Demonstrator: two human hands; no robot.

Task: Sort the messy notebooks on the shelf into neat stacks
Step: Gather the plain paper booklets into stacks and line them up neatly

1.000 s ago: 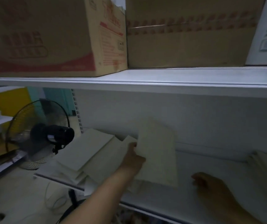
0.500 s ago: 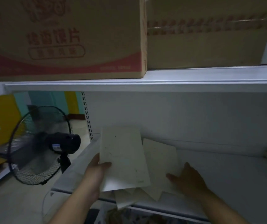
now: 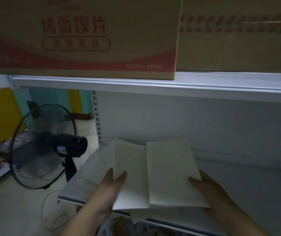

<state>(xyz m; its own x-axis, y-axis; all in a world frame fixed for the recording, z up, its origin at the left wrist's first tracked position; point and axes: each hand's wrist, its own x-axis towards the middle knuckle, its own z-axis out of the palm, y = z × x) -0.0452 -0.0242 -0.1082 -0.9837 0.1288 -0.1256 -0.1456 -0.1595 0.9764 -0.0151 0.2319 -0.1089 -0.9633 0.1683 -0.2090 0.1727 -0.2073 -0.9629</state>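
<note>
notebooks (image 3: 100,166) lie overlapping on the shelf (image 3: 248,186) just right of the fan (image 3: 48,150): left hand (image 3: 112,184) pinches the nearer notebook (image 3: 129,169); right hand (image 3: 209,189) grips the farther notebook (image 3: 170,171), touching the first.

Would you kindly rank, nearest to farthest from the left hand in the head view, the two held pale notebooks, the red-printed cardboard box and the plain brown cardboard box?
1. Left-held pale notebook: gripped by the left hand.
2. Right-held pale notebook: beside it, in the right hand.
3. Red-printed cardboard box: on the white upper shelf, above.
4. Plain brown cardboard box: same shelf, farther right.
</note>
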